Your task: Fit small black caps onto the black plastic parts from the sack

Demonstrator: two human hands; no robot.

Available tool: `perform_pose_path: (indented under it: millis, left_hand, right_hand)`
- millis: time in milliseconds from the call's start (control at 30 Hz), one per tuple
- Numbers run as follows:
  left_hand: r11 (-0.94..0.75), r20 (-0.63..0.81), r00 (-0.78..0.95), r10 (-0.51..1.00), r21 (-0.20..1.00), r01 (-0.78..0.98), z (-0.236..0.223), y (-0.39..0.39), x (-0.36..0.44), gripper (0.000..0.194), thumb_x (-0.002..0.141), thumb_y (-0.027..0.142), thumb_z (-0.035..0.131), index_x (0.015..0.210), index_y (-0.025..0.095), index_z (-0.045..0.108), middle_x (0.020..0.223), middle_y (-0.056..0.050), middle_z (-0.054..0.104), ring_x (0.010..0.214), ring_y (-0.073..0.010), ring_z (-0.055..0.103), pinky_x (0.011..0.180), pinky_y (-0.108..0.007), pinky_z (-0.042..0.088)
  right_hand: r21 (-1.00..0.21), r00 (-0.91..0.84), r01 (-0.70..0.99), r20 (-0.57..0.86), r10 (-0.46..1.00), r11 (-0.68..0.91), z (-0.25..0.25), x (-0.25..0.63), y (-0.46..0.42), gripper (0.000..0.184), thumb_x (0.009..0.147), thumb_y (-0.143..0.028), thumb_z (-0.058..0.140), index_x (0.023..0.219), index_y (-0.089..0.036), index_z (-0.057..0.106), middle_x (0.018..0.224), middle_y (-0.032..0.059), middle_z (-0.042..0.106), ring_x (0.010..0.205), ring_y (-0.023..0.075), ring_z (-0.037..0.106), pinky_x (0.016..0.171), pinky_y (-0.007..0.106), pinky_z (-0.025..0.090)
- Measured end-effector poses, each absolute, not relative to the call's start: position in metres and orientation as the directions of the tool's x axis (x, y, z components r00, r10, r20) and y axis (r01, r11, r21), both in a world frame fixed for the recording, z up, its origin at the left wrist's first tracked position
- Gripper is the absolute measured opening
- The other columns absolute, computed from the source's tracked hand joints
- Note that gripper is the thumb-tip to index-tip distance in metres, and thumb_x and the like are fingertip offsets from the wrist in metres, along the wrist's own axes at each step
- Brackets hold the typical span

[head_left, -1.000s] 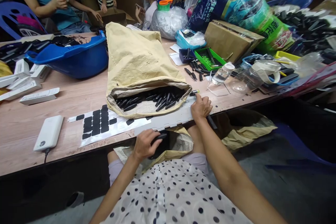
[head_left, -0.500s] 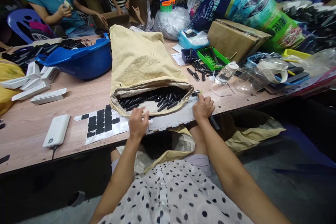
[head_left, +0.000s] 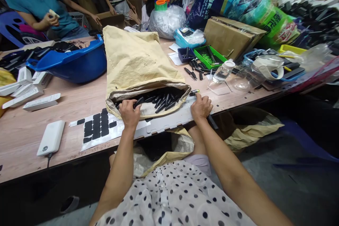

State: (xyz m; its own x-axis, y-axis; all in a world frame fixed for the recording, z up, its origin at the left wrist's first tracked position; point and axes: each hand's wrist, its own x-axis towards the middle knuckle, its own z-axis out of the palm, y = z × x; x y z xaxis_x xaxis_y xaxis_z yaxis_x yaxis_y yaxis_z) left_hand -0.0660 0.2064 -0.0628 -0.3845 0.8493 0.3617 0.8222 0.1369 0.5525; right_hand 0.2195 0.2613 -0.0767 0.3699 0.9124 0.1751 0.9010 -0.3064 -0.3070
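Observation:
A tan paper sack [head_left: 137, 63] lies on the wooden table [head_left: 79, 99], its open mouth facing me and full of several black plastic parts [head_left: 159, 100]. My left hand [head_left: 129, 113] reaches into the sack's mouth with fingers curled around one black part. My right hand [head_left: 201, 107] rests closed at the table's edge by the sack's right corner, gripping a thin dark tool [head_left: 212, 122]. A white sheet with black adhesive pads [head_left: 97, 127] lies left of my left hand. A grey strip [head_left: 169, 120] runs along the table edge between my hands.
A white power bank [head_left: 51, 137] sits at front left, a blue basin [head_left: 71, 63] and white boxes [head_left: 29, 93] behind it. At right are a green tray [head_left: 209, 56], a cardboard box [head_left: 233, 37] and a clear bottle [head_left: 222, 72]. Other people work across the table. Another sack [head_left: 169, 148] sits on my lap.
My left hand has risen from the sack on my lap to the table edge, then into the sack's mouth among the black parts. My right hand has stayed put.

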Motion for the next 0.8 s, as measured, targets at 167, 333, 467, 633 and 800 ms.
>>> perform_pose_path:
  millis: [167, 333, 467, 633, 800]
  left_hand:
    - [-0.230, 0.339, 0.044, 0.940, 0.533, 0.814, -0.069, 0.164, -0.046, 0.016, 0.085, 0.028, 0.068, 0.100, 0.022, 0.073, 0.091, -0.005, 0.067, 0.089, -0.0220, 0.058, 0.088, -0.037, 0.047]
    - [-0.176, 0.230, 0.047, 0.972, 0.583, 0.793, -0.092, 0.154, -0.046, 0.020, 0.083, 0.027, 0.071, 0.102, 0.021, 0.075, 0.088, -0.005, 0.067, 0.087, -0.0212, 0.059, 0.082, -0.034, 0.049]
    - [-0.135, 0.200, 0.003, 0.980, 0.648, 0.750, -0.099, 0.160, -0.051, 0.025, 0.079, 0.029, 0.076, 0.103, 0.023, 0.076, 0.087, -0.004, 0.066, 0.087, -0.0206, 0.058, 0.084, -0.034, 0.049]
    - [-0.121, 0.187, -0.007, 0.982, 0.665, 0.737, -0.100, 0.162, -0.050, 0.021, 0.078, 0.031, 0.077, 0.097, 0.023, 0.076, 0.085, -0.004, 0.065, 0.084, -0.0199, 0.057, 0.083, -0.034, 0.048]
    - [-0.115, 0.190, -0.019, 0.982, 0.670, 0.733, -0.103, 0.163, -0.047, 0.018, 0.080, 0.031, 0.076, 0.096, 0.023, 0.077, 0.087, -0.004, 0.066, 0.084, -0.0188, 0.057, 0.082, -0.033, 0.047]
  right_hand:
    - [-0.292, 0.366, 0.907, 0.188, 0.911, -0.304, -0.080, 0.220, 0.263, 0.045, 0.095, -0.017, 0.043, 0.134, -0.022, 0.064, 0.116, 0.0174, 0.054, 0.105, 0.0301, 0.046, 0.084, 0.041, 0.034]
    - [-0.282, 0.372, 0.908, 0.198, 0.907, -0.310, -0.081, 0.219, 0.262, 0.044, 0.095, -0.017, 0.043, 0.134, -0.022, 0.065, 0.115, 0.0169, 0.054, 0.104, 0.0296, 0.047, 0.083, 0.040, 0.035]
    - [-0.320, 0.378, 0.896, 0.180, 0.908, -0.309, -0.078, 0.220, 0.264, 0.043, 0.095, -0.017, 0.043, 0.130, -0.025, 0.068, 0.115, 0.0156, 0.054, 0.106, 0.0293, 0.047, 0.084, 0.040, 0.035]
    - [-0.468, 0.432, 0.824, 0.153, 0.889, -0.320, -0.078, 0.232, 0.265, 0.042, 0.093, -0.016, 0.046, 0.127, -0.025, 0.069, 0.108, 0.0129, 0.055, 0.103, 0.0272, 0.050, 0.084, 0.037, 0.038]
    - [-0.669, 0.409, 0.739, 0.357, 0.840, -0.075, -0.075, 0.227, 0.231, 0.044, 0.094, -0.023, 0.042, 0.133, -0.016, 0.062, 0.108, 0.0138, 0.057, 0.099, 0.0246, 0.055, 0.089, 0.037, 0.044]
